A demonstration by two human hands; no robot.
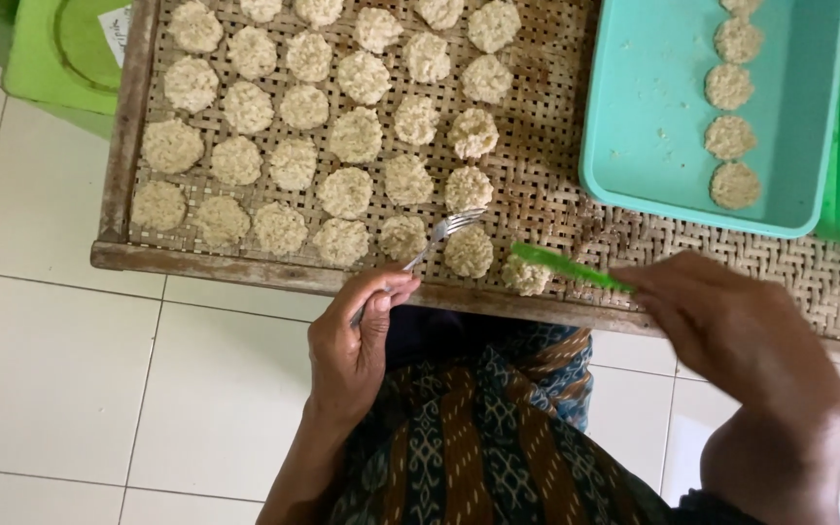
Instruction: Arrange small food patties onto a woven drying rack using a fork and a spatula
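In the head view, the left hand [354, 340] is raised from below with its wrist bent, and a metal fork [432, 241] is pinched in a closed grip, tines laid between two flat, grainy round cakes [468, 251] at the near edge of the woven bamboo tray [556, 185]. The right hand [731, 331] is curled shut around a thin green plastic stick [566, 266], whose tip is touching another cake [527, 277]. Further cakes are lined up in a smooth turquoise plastic tray [653, 126], far right.

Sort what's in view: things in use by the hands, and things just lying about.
In use: fork in left hand; green spatula in right hand; rice cakes; woven tray; teal tub.

Lying about: green stool.
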